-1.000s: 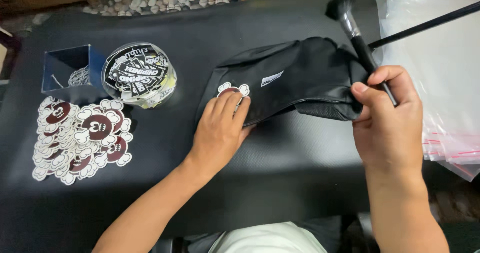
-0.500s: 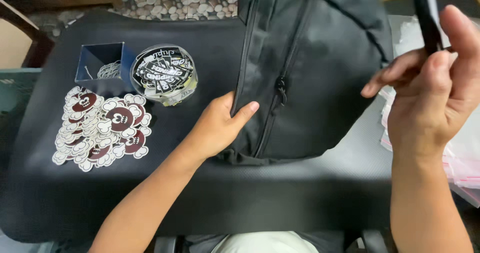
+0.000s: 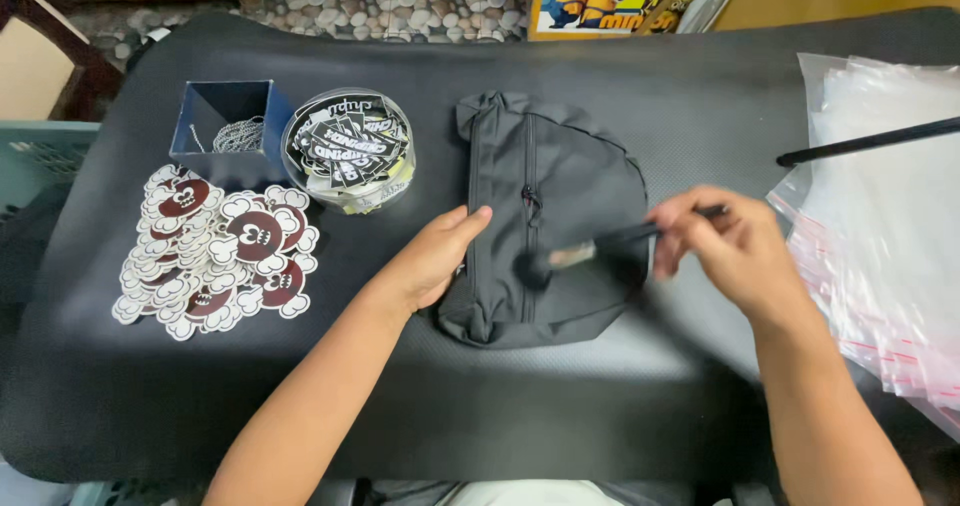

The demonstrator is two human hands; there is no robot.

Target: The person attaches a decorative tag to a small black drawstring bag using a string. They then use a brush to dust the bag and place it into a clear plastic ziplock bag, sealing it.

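The left hand (image 3: 437,256) lies flat and open on the left edge of a black bag (image 3: 545,216), fingers spread against the fabric. The right hand (image 3: 735,251) pinches a brush (image 3: 590,253) by its dark handle, with the soft tip touching the front of the bag near the zip. The bag lies flat in the middle of a black mat (image 3: 400,396). To the left sits a pile of brown and white stickers (image 3: 215,251). Beyond it stand a blue box (image 3: 225,126) and a round clear tub (image 3: 350,151) of printed labels. At the right lie clear plastic bags (image 3: 890,226) with a thin black stick (image 3: 865,141) across them.
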